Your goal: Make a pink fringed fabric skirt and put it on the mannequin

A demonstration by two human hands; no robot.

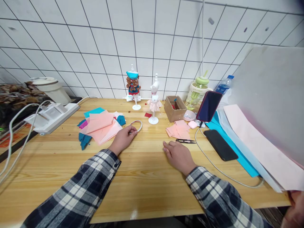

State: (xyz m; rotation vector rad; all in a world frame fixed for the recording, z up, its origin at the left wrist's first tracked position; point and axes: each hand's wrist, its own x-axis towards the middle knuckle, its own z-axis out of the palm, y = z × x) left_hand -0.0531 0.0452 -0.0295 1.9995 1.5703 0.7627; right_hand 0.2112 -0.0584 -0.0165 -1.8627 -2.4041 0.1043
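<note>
My left hand (123,139) rests on the wooden table, its fingers closed on the near edge of a thin white ring (140,126) that looks like a roll of narrow tape. Left of it lies a loose pile of peach crepe paper (101,125) with teal and purple scraps. My right hand (179,155) lies palm down with loosely bent fingers, and nothing shows in it. Just beyond its fingers are black thread snips (186,141) and cut peach pieces (179,129). Two small dressed figures, one in a pink skirt (154,103) and one with a blue hat (133,83), stand upright on white stands.
A cardboard box (175,109), small bowl (189,115), drink bottle (198,91) and propped phone (209,106) stand at back right. Another phone (220,145), a cable and long paper sheets (261,145) lie to the right. A power strip (53,117) sits left.
</note>
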